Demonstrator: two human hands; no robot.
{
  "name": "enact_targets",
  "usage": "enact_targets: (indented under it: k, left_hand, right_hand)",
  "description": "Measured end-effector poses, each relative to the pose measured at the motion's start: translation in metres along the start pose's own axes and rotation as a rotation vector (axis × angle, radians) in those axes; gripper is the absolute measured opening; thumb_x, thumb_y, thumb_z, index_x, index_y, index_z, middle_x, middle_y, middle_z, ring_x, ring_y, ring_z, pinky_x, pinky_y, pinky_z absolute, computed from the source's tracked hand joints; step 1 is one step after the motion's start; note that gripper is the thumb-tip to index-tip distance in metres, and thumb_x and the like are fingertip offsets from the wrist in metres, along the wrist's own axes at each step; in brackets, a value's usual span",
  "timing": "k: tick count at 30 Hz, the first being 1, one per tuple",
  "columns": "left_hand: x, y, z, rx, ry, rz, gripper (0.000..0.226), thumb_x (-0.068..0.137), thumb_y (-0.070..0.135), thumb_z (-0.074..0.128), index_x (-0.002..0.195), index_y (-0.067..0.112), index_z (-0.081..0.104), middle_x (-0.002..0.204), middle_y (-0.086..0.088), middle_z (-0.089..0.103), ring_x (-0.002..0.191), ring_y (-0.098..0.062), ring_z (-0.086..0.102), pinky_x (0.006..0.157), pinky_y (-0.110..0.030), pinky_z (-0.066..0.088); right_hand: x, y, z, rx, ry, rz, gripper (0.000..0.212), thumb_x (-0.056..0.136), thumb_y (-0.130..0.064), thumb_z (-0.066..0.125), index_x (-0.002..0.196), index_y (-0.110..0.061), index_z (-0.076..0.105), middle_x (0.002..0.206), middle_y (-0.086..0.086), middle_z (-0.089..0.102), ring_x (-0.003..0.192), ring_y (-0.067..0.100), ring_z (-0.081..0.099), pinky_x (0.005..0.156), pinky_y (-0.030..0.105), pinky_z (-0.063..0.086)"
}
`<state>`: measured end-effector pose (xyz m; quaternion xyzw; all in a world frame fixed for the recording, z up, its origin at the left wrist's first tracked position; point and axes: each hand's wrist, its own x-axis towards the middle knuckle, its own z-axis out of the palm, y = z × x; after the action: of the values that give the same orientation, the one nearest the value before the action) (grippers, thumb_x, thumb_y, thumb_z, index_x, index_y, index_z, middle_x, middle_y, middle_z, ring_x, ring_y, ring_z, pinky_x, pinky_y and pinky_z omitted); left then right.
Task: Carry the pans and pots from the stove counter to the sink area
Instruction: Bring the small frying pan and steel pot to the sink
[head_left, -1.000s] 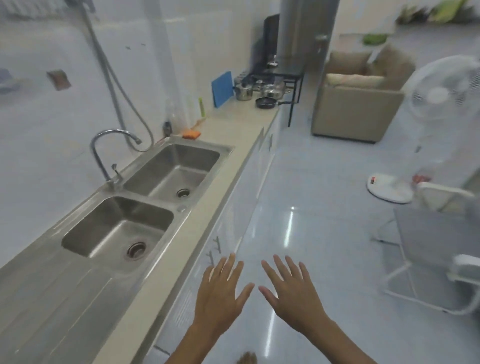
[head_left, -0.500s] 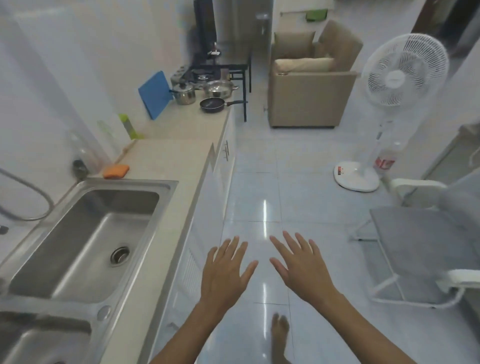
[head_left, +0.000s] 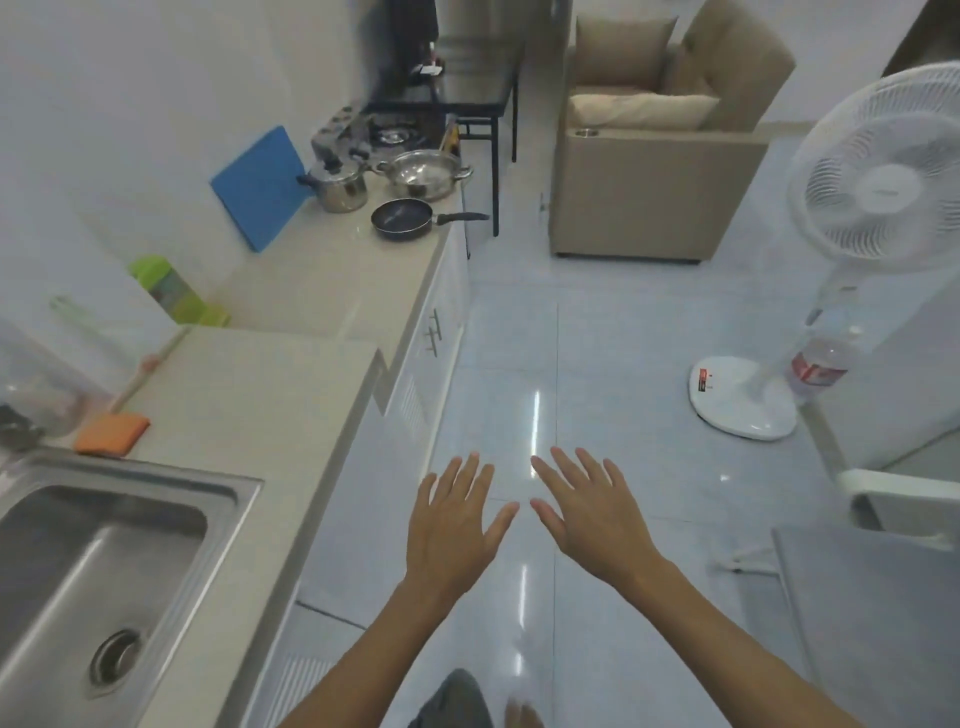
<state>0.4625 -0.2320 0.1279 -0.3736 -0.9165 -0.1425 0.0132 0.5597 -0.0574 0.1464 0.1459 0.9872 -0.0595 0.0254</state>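
Observation:
A small black frying pan sits near the counter's far front edge, its handle pointing right over the edge. Behind it stand a lidded steel pot and a wide steel pot with two handles, in front of the gas stove. The steel sink fills the lower left. My left hand and my right hand are held out flat over the floor, fingers spread, holding nothing, well short of the pans.
A blue cutting board leans on the wall by the pots. A green bottle and an orange sponge lie on the beige counter. A standing fan, an armchair and a grey chair border the tiled floor.
The view has swung right and moved forward along the counter; the sink slid toward the lower left and the pots look closer. Both hands stay spread and empty.

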Motion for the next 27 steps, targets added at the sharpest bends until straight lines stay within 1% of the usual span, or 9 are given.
enact_targets:
  k: [3, 5, 7, 10, 13, 17, 20, 23, 27]
  left_hand:
    - [0.07, 0.0, 0.009, -0.01, 0.017, -0.019, 0.064, 0.096, 0.065, 0.041, 0.138, 0.021, 0.06, 0.148, -0.003, 0.054, 0.139, -0.023, 0.048, 0.115, -0.048, 0.036]
    - [0.121, -0.005, 0.021, -0.012, 0.041, -0.022, 0.067, 0.097, 0.066, 0.035, 0.138, 0.021, 0.06, 0.148, -0.003, 0.055, 0.139, -0.023, 0.048, 0.114, -0.05, 0.04]
    - [0.174, -0.01, 0.029, -0.031, 0.032, -0.044, 0.073, 0.096, 0.069, 0.024, 0.143, 0.022, 0.054, 0.153, -0.001, 0.048, 0.144, -0.022, 0.041, 0.117, -0.05, 0.034]
    - [0.26, -0.019, 0.048, -0.02, -0.005, -0.038, 0.076, 0.095, 0.07, 0.019, 0.149, 0.023, 0.046, 0.159, 0.0, 0.039, 0.148, -0.02, 0.032, 0.122, -0.047, 0.025]
    - [0.343, -0.028, 0.056, -0.025, -0.002, -0.047, 0.076, 0.096, 0.07, 0.021, 0.146, 0.021, 0.052, 0.156, -0.002, 0.045, 0.145, -0.021, 0.038, 0.119, -0.048, 0.031]
    - [0.45, -0.039, 0.062, -0.038, 0.021, -0.091, 0.067, 0.097, 0.065, 0.034, 0.136, 0.018, 0.062, 0.146, -0.004, 0.057, 0.136, -0.023, 0.051, 0.112, -0.049, 0.042]
    - [0.52, -0.05, 0.068, -0.025, 0.082, -0.13, 0.064, 0.097, 0.065, 0.038, 0.136, 0.02, 0.062, 0.146, -0.002, 0.057, 0.137, -0.021, 0.051, 0.111, -0.048, 0.043]
    - [0.586, -0.065, 0.077, -0.01, 0.068, -0.197, 0.062, 0.096, 0.064, 0.042, 0.136, 0.021, 0.062, 0.145, -0.002, 0.058, 0.135, -0.021, 0.053, 0.11, -0.048, 0.043]
    - [0.674, -0.086, 0.098, 0.008, 0.037, -0.334, 0.075, 0.095, 0.071, 0.023, 0.147, 0.024, 0.048, 0.157, 0.0, 0.044, 0.145, -0.02, 0.039, 0.119, -0.05, 0.029]
  right_hand:
    - [0.065, 0.031, -0.008, 0.004, -0.038, -0.012, 0.066, 0.101, -0.057, 0.025, 0.144, -0.021, 0.061, 0.146, 0.01, 0.062, 0.132, 0.039, 0.06, 0.106, 0.061, 0.05]
    - [0.114, 0.055, -0.008, 0.006, -0.039, -0.02, 0.072, 0.103, -0.058, 0.016, 0.141, -0.02, 0.064, 0.143, 0.011, 0.065, 0.129, 0.04, 0.062, 0.103, 0.061, 0.052]
    - [0.164, 0.076, -0.011, -0.003, -0.02, -0.031, 0.073, 0.103, -0.058, 0.014, 0.142, -0.02, 0.063, 0.145, 0.011, 0.064, 0.131, 0.039, 0.061, 0.105, 0.061, 0.051]
    - [0.247, 0.106, -0.021, -0.005, -0.045, -0.037, 0.076, 0.101, -0.061, 0.012, 0.146, -0.022, 0.059, 0.149, 0.01, 0.059, 0.136, 0.037, 0.057, 0.11, 0.06, 0.047]
    - [0.325, 0.136, -0.037, -0.017, -0.031, -0.054, 0.085, 0.101, -0.06, -0.001, 0.143, -0.021, 0.062, 0.145, 0.01, 0.063, 0.132, 0.037, 0.06, 0.106, 0.058, 0.051]
    - [0.426, 0.171, -0.057, -0.032, -0.042, -0.112, 0.078, 0.105, -0.057, 0.009, 0.134, -0.017, 0.07, 0.134, 0.012, 0.071, 0.12, 0.038, 0.069, 0.095, 0.057, 0.057]
    - [0.505, 0.197, -0.062, -0.005, -0.031, -0.114, 0.06, 0.105, -0.055, 0.029, 0.15, -0.023, 0.053, 0.153, 0.007, 0.056, 0.139, 0.035, 0.054, 0.111, 0.054, 0.045]
    - [0.586, 0.22, -0.062, -0.004, -0.013, -0.152, 0.061, 0.104, -0.055, 0.029, 0.155, -0.025, 0.045, 0.159, 0.004, 0.049, 0.145, 0.032, 0.047, 0.115, 0.05, 0.04]
    - [0.7, 0.249, -0.055, -0.032, -0.031, -0.245, 0.059, 0.107, -0.053, 0.031, 0.16, -0.028, 0.035, 0.165, 0.001, 0.039, 0.151, 0.028, 0.037, 0.121, 0.047, 0.03]
